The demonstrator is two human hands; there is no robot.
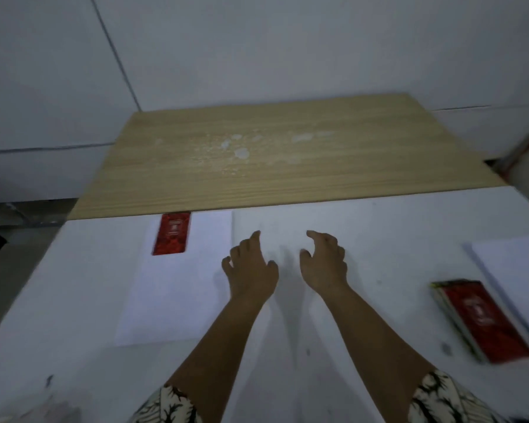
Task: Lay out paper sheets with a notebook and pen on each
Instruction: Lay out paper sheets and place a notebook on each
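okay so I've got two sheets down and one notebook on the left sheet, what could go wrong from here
1. The second sheet nearly vanishes against the white table; both hands hover over it, so a brush could skew it unnoticed.
2. The stack of notebooks lies tilted by the right edge and may spill when one is pulled.
3. No pen is in view; the laid notebook may lack one.

No writing could be read. The red notebook [172, 232] on the left sheet [177, 279] bore a pale square emblem at the middle of its cover, too blurred to make out. The top cover of the red notebook stack [483, 320] at the right carried a similar pale mark, equally illegible. Nothing else in view showed any label, number or sign.
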